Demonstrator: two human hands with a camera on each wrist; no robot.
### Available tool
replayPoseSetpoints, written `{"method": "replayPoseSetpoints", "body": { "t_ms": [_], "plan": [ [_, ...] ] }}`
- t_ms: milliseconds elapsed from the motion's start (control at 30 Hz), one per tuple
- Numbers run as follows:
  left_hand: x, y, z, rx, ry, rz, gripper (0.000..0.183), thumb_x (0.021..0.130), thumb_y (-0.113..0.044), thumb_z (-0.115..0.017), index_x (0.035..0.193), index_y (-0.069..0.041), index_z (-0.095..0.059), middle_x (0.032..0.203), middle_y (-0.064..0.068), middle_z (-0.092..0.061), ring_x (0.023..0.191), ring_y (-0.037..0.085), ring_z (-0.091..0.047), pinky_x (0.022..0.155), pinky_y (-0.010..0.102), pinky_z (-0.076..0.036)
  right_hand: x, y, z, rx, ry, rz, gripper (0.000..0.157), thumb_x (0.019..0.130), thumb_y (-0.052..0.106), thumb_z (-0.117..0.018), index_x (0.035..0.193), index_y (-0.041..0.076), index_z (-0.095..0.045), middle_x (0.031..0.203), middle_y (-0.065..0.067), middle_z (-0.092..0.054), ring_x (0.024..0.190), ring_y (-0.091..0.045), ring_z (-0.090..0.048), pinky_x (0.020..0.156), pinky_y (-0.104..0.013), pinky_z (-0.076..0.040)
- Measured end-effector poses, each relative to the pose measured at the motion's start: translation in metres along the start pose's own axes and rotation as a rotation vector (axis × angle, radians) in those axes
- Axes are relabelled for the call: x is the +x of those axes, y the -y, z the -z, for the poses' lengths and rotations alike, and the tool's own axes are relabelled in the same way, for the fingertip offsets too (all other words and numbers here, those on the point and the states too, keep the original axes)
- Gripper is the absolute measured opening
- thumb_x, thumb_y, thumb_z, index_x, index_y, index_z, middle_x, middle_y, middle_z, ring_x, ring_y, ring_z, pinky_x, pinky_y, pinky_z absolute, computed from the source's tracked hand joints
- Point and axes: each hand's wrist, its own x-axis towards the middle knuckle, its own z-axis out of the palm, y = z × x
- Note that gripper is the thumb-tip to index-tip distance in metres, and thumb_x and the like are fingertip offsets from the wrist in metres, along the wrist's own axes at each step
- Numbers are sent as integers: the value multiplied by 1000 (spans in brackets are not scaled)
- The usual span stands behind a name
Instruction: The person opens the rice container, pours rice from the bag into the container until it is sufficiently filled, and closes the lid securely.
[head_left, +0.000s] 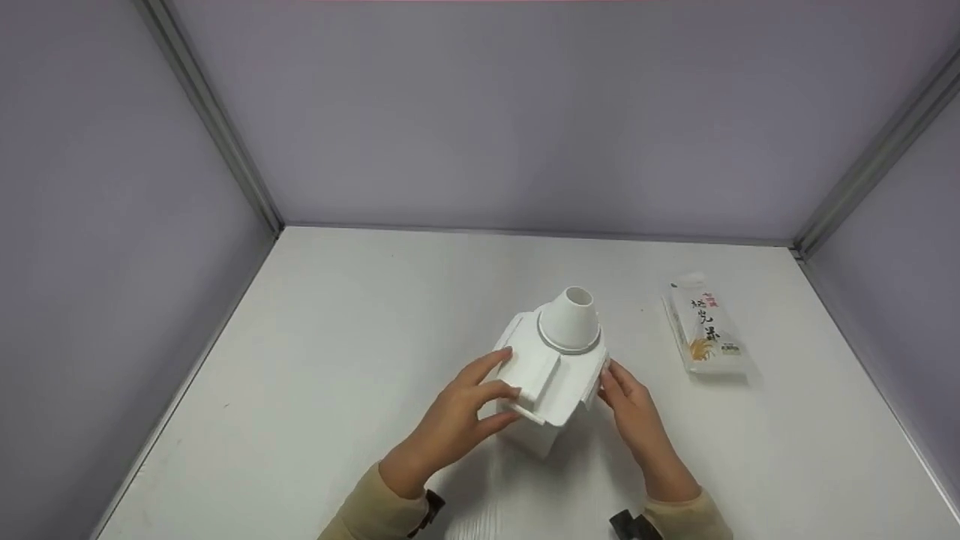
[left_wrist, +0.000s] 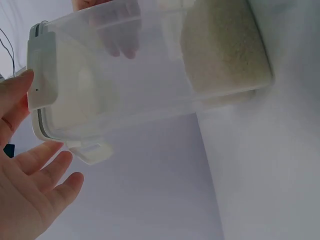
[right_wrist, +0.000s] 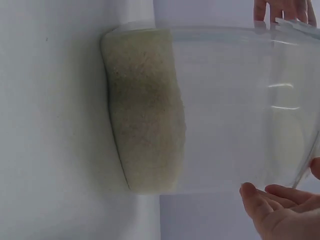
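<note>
A clear plastic storage container [left_wrist: 150,55] with rice [right_wrist: 145,110] in its lower part stands upright on the table. Its white lid [head_left: 574,390] carries a cone-shaped spout or cup [head_left: 574,326]. On the left, my left hand [head_left: 457,416] touches the lid with spread fingers, thumb at the near latch [left_wrist: 42,70]. A side latch [left_wrist: 92,152] sticks out from the wall close to those fingers. At the lid's right edge, my right hand [head_left: 634,412] rests its fingertips beside the container wall; part of its thumb is cut off in the right wrist view.
A sealed packet [head_left: 705,326] with dark lettering and an orange print lies on the white table [head_left: 337,360], right of the container. Grey panels [head_left: 525,112] close off the table at the back and sides.
</note>
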Motion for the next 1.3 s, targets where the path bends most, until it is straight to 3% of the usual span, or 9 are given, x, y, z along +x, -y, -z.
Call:
{"method": "replayPoseSetpoints", "body": {
  "t_ms": [300, 500, 700, 1033, 1300],
  "plan": [
    [3, -12, -12, 48, 0, -61, 21, 78, -20, -76, 98, -15, -71, 139, 9, -44, 128, 27, -39, 102, 40, -37, 4, -1, 3, 128, 51, -63, 61, 102, 41, -29, 143, -4, -28, 148, -19, -27, 136, -32, -24, 108, -44, -25],
    [2, -17, -15, 46, 8, -49, 20, 79, -22, -75, 98, -17, -72, 139, 8, -46, 129, 27, -39, 102, 41, -36, 8, -3, 2, 187, 94, -48, 62, 101, 44, -32, 144, -1, -27, 148, -17, -28, 136, -31, -25, 107, -43, -25],
    [5, -19, -18, 50, 9, -11, 22, 79, -24, -75, 101, -19, -74, 139, 7, -46, 130, 27, -38, 103, 43, -35, 16, -1, 3, 234, 118, -78, 65, 100, 44, -32, 145, -2, -23, 151, -17, -21, 139, -30, -15, 110, -43, -18],
    [6, -22, -23, 75, -20, -38, 26, 80, -24, -74, 106, -21, -72, 137, 8, -47, 130, 28, -38, 101, 44, -36, 22, 3, 2, 205, 74, -86, 61, 101, 43, -30, 145, 0, -25, 149, -17, -27, 137, -31, -22, 109, -45, -23],
    [-3, -21, -25, 93, 16, -19, 33, 82, -26, -72, 115, -26, -68, 142, 7, -42, 132, 28, -34, 101, 46, -36, 3, 9, 2, 143, 92, -12, 62, 102, 35, -33, 148, 1, -10, 153, -18, -11, 140, -31, -12, 109, -47, -19]
  ]
}}
